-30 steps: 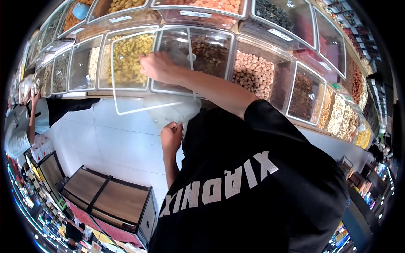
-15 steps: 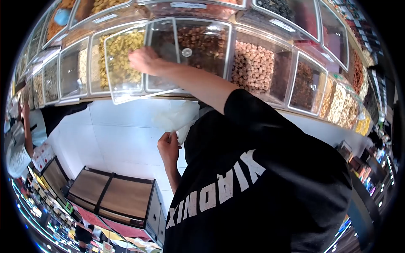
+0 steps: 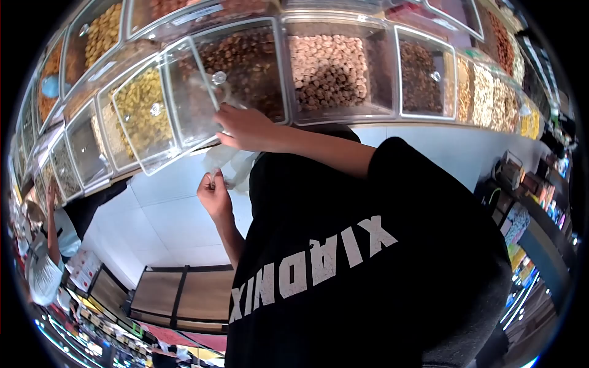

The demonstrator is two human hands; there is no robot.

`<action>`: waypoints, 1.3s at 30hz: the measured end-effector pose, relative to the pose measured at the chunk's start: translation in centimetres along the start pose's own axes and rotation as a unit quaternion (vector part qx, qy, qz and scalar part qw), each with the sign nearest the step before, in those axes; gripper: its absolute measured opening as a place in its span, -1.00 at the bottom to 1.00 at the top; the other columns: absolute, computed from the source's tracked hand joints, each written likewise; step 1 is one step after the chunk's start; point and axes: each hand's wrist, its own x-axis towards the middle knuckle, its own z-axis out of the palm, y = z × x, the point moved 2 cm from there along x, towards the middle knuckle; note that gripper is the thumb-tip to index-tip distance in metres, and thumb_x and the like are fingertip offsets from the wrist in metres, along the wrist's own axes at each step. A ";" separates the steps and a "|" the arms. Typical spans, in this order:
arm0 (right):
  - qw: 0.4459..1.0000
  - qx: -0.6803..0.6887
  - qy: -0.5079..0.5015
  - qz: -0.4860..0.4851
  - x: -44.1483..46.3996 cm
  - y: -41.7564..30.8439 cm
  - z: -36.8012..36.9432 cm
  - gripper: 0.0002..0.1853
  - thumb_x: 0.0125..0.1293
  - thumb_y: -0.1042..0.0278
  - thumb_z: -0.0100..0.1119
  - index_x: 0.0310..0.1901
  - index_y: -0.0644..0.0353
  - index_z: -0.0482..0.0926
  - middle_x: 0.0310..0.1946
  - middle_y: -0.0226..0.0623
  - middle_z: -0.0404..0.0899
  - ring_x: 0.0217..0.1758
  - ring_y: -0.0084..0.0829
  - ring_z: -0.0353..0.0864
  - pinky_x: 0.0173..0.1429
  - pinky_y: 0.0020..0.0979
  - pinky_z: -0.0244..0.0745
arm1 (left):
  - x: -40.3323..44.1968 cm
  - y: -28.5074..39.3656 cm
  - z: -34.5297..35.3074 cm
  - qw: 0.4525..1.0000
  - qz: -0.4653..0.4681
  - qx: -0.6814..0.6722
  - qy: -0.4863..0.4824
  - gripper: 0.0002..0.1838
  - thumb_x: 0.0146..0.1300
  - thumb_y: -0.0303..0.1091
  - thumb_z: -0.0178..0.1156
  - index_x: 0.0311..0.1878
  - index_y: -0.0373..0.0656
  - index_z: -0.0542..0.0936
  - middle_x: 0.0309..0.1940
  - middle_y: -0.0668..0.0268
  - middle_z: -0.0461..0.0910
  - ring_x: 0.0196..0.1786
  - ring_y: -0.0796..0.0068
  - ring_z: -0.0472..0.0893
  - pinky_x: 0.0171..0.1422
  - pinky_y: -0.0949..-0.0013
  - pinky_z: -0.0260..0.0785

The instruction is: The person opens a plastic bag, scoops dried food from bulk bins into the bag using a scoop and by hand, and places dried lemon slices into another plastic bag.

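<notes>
My left hand (image 3: 215, 191) is closed on a thin translucent plastic bag (image 3: 239, 167), which hangs in front of the counter, partly behind my dark shirt. My right hand (image 3: 245, 127) is above the front edge of the bins, thumb and fingers apart, with nothing visible in it. Its fingertips are beside the edge of a clear lid (image 3: 145, 168); I cannot tell whether they touch. That lid sits askew across a bin of yellow-green raisins (image 3: 142, 98) and part of the neighbouring bin of dark brown dried fruit (image 3: 242, 52).
To the right stand an uncovered bin of pale round nuts (image 3: 331, 70) and a lidded bin of dark pieces (image 3: 420, 76). More bins rise behind. At far left, another person's arm (image 3: 53, 230) reaches toward the bins. A brown-panelled cabinet (image 3: 162, 291) stands at lower left.
My right hand has drawn back from over the yellow-green raisins toward the bins' front edge, and its fingers have spread. My left hand keeps the bag. The view has turned.
</notes>
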 end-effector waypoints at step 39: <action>0.981 -0.179 0.065 0.027 4.4 2.7 -1.9 -0.33 0.34 0.24 0.29 0.39 0.33 0.29 0.37 0.10 0.29 0.42 0.06 0.35 0.46 -0.07 0.32 | 20.3 -4.6 -12.1 0.885 0.004 -0.436 0.165 -0.64 0.66 -0.09 -0.17 -0.09 -0.15 0.50 0.06 0.07 0.70 0.09 0.23 0.61 0.26 0.05 0.52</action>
